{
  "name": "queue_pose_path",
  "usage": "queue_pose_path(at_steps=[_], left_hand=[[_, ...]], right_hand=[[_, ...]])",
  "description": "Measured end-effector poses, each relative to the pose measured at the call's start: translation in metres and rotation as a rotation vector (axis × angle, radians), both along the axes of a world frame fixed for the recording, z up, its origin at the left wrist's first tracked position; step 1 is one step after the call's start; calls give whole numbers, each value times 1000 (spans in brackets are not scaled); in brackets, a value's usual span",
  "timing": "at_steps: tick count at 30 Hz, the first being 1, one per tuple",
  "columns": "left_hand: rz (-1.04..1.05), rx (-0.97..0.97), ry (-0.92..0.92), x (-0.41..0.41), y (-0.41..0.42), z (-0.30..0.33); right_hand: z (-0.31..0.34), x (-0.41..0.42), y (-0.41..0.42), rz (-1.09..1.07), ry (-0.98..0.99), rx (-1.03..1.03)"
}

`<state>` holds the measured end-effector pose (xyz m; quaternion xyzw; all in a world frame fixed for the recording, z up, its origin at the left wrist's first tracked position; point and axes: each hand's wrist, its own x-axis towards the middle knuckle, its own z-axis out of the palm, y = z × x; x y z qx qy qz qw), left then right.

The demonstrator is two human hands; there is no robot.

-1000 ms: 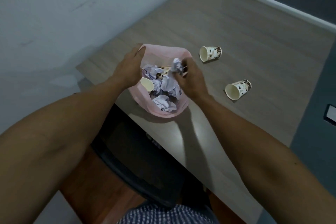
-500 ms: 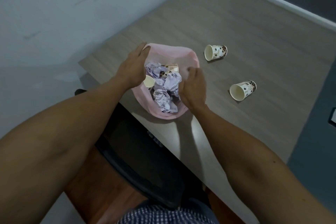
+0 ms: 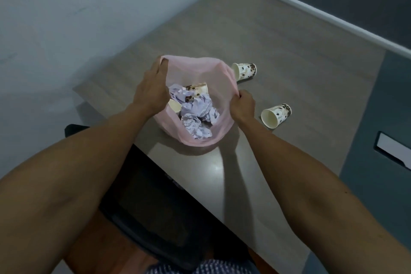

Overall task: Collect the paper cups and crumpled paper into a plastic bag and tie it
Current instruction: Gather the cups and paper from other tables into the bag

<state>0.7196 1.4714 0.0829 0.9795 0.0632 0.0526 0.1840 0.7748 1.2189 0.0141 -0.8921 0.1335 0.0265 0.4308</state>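
Observation:
A pink plastic bag stands open on the grey table. Inside it lie crumpled pale paper and spotted paper cups. My left hand holds the bag's left rim, fingers over the edge. The right rim is pinched by my right hand, pulling the mouth wide. Two more spotted paper cups lie on their sides on the table: one just behind the bag's right edge, the other to the right of my right hand.
A white wall runs along the table's left side. A black chair sits below the table's near edge. A dark panel with a white strip borders the table's far right; a white card lies on the floor at the right.
My right hand dropped the crumpled paper into the bag, came out and took hold of the right rim. The bag's mouth is now stretched wider.

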Motion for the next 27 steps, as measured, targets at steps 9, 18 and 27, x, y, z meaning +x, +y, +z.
queue_pose_path(at_steps=[9, 18, 27], left_hand=[[41, -30, -70, 26, -26, -5], [128, 9, -109, 29, -20, -29], [122, 33, -145, 37, -24, -34]], right_hand=[[14, 67, -35, 24, 16, 93], [-24, 166, -50, 79, 113, -25], [-46, 173, -42, -94, -34, 91]])
